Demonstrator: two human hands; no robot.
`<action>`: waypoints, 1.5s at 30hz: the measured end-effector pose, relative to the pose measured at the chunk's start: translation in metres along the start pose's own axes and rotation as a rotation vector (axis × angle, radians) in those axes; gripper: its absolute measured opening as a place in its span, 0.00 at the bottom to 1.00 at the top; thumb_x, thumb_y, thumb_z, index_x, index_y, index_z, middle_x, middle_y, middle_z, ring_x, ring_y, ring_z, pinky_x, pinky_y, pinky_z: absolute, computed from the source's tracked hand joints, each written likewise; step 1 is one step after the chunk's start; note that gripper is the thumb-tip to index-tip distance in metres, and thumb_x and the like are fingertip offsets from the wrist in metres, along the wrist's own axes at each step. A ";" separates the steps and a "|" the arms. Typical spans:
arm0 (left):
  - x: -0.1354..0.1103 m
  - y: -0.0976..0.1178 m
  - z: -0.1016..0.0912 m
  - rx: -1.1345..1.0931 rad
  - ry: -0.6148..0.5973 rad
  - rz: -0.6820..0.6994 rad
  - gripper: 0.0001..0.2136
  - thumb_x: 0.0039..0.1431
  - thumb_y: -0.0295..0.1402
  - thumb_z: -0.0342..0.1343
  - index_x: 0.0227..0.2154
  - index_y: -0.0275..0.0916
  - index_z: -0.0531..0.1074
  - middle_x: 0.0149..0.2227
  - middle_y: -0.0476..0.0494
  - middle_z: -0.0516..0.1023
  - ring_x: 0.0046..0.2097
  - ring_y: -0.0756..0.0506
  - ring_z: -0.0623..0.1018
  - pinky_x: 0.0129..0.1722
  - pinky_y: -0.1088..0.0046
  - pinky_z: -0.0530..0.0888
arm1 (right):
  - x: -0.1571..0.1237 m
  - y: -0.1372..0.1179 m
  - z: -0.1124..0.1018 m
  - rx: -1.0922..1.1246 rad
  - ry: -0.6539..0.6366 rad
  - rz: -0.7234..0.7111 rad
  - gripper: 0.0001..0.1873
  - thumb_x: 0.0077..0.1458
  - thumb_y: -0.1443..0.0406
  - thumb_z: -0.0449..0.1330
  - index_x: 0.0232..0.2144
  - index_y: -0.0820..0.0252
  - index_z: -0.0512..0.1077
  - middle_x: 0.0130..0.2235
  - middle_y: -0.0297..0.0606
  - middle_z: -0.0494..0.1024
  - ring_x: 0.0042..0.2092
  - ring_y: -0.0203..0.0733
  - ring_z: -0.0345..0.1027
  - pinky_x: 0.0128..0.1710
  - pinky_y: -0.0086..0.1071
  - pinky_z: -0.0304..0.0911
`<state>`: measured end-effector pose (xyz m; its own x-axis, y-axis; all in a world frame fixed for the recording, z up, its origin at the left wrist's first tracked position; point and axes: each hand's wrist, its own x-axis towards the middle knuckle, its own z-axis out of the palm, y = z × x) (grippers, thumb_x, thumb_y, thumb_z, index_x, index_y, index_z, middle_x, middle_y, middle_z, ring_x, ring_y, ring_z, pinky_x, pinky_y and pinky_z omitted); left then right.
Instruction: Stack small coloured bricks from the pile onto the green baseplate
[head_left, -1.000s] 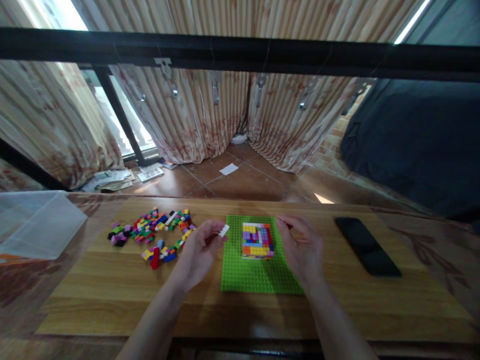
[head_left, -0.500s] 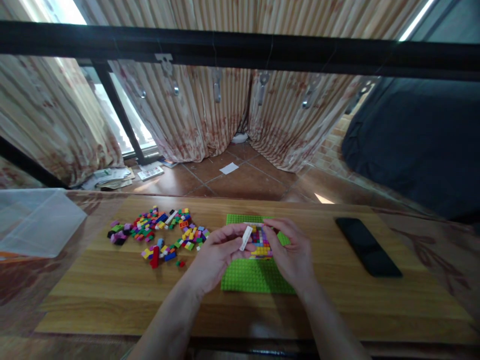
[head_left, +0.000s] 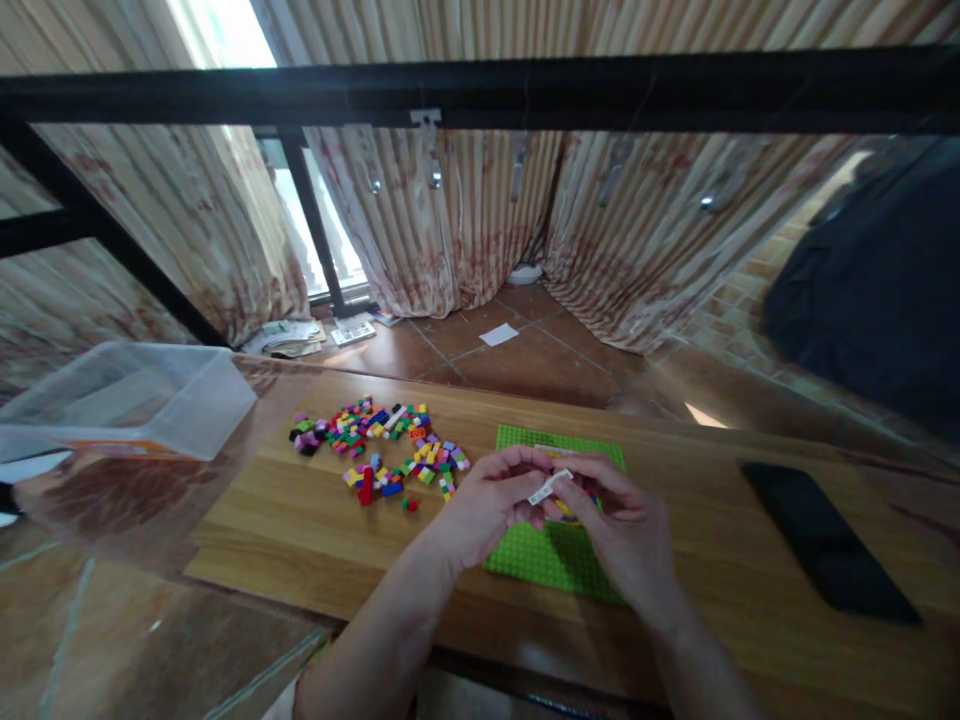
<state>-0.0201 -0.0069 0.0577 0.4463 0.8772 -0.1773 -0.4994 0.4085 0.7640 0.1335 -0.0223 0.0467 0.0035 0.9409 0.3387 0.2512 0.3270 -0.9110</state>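
A thin white brick (head_left: 549,487) is pinched between my left hand (head_left: 491,502) and my right hand (head_left: 626,528), which meet above a green baseplate (head_left: 546,555) on the wooden table (head_left: 315,520). Both hands have their fingers curled closed around the brick. They hide most of the small multicoloured block built on the baseplate; only a sliver of yellow shows beneath them. A scattered pile of small coloured bricks (head_left: 379,445) lies on the table to the left of my left hand.
A black phone (head_left: 829,540) lies flat at the table's right. A clear plastic tub (head_left: 131,398) stands off the table's left end. A black bar (head_left: 480,92) crosses above, with curtains and a tiled floor behind.
My hands came together over the baseplate, and the white brick, first held by the left hand alone, is now gripped by both. The camera view swung left.
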 end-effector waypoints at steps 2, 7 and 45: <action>0.001 0.000 -0.001 0.060 0.035 0.011 0.14 0.47 0.37 0.67 0.34 0.35 0.74 0.27 0.48 0.77 0.25 0.52 0.76 0.24 0.80 0.67 | 0.000 0.002 0.000 0.034 0.044 0.021 0.07 0.53 0.59 0.64 0.33 0.55 0.78 0.37 0.38 0.80 0.39 0.42 0.73 0.38 0.37 0.70; 0.005 0.010 -0.024 0.404 0.296 0.159 0.09 0.52 0.36 0.60 0.32 0.35 0.73 0.27 0.48 0.77 0.25 0.52 0.74 0.25 0.78 0.67 | 0.002 0.004 -0.003 0.190 0.197 0.103 0.07 0.49 0.60 0.67 0.27 0.57 0.76 0.33 0.37 0.80 0.35 0.40 0.74 0.37 0.34 0.71; -0.005 0.074 -0.121 1.926 0.733 0.187 0.15 0.58 0.33 0.51 0.45 0.43 0.77 0.49 0.42 0.79 0.52 0.38 0.74 0.54 0.59 0.68 | 0.007 0.010 -0.016 0.182 0.396 0.275 0.15 0.43 0.56 0.71 0.30 0.59 0.78 0.24 0.33 0.76 0.25 0.32 0.67 0.24 0.23 0.66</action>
<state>-0.1489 0.0499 0.0406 -0.0636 0.9826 0.1747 0.9705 0.0201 0.2405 0.1519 -0.0140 0.0437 0.4213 0.9000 0.1116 0.0167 0.1154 -0.9932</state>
